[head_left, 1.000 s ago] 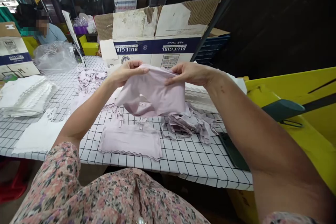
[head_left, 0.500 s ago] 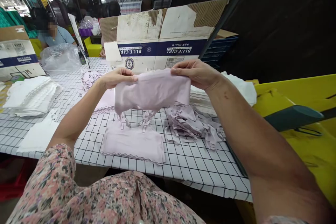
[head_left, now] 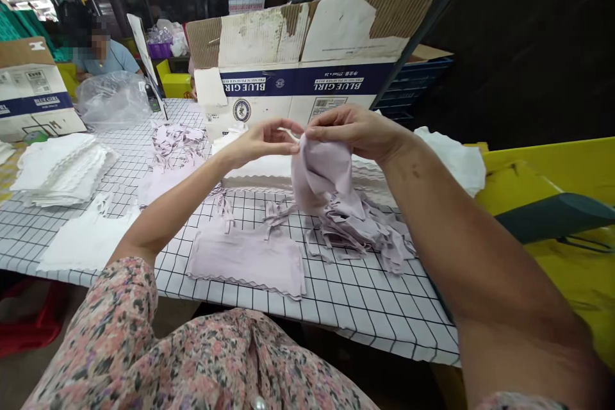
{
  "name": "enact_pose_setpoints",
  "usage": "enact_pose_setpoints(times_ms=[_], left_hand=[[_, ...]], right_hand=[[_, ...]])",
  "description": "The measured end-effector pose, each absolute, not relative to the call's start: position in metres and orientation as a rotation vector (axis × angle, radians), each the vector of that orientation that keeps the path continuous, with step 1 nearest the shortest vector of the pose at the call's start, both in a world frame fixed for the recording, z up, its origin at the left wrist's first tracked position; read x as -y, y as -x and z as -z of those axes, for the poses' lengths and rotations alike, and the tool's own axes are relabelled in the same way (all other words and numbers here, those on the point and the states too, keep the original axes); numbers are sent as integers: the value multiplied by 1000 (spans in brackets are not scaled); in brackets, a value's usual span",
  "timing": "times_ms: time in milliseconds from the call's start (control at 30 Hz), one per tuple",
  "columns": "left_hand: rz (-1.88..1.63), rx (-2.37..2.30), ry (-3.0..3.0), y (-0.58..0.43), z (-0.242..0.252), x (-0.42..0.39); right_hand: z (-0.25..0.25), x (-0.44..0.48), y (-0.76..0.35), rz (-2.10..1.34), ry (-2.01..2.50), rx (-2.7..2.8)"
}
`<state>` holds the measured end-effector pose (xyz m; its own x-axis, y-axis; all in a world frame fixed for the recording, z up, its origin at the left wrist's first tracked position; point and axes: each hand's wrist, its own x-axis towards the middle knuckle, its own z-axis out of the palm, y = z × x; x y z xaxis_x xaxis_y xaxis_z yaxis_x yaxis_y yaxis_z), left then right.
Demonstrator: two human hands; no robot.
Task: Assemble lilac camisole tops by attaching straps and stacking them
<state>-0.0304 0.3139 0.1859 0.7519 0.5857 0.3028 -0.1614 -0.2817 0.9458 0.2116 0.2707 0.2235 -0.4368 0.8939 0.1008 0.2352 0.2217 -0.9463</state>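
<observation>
Both hands are raised over the table around a pale lilac fabric piece [head_left: 323, 170], which hangs bunched and folded. My right hand [head_left: 353, 131] pinches its top edge between thumb and fingers. At the piece's upper left corner, my left hand [head_left: 269, 141] has its thumb and fingertips closed on the edge, close to the right fingertips. Below lies a flat stack of lilac strappy tops [head_left: 247, 259], straps pointing away from me. Under and to the right of the hanging piece is a loose heap of lilac fabric strips [head_left: 368, 234].
White fabric stacks lie behind my hands and at the left [head_left: 62, 170], with a white strappy top [head_left: 89, 237] nearer. More lilac pieces [head_left: 175, 144] sit farther back. An opened carton [head_left: 307, 45] stands behind; a yellow bin [head_left: 552, 173] is at right. A person [head_left: 113, 57] sits far left.
The lilac piece was stretched wide between my hands; now it is gathered and drooping at the right. My left hand has moved right, close to my right hand.
</observation>
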Motion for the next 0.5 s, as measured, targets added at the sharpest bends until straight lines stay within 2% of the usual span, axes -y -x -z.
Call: enact_pose_setpoints(times_ms=[67,233,400,500], left_hand=[[-702,-343,-1712,22,-176,-314],[-841,-331,-1663,19,-167,-304],[-595,-359,-1597,18,-156,-289],[-576,-467,-1614,35,-146,-286]], right_hand=[[-230,-267,-212,-1222,1027,1796],[-231,-261,-219,-1197,1002,1688],[-227,-258,-212,-1182,1046,1604],[-233,-255,-216,-1120,1085,1550]])
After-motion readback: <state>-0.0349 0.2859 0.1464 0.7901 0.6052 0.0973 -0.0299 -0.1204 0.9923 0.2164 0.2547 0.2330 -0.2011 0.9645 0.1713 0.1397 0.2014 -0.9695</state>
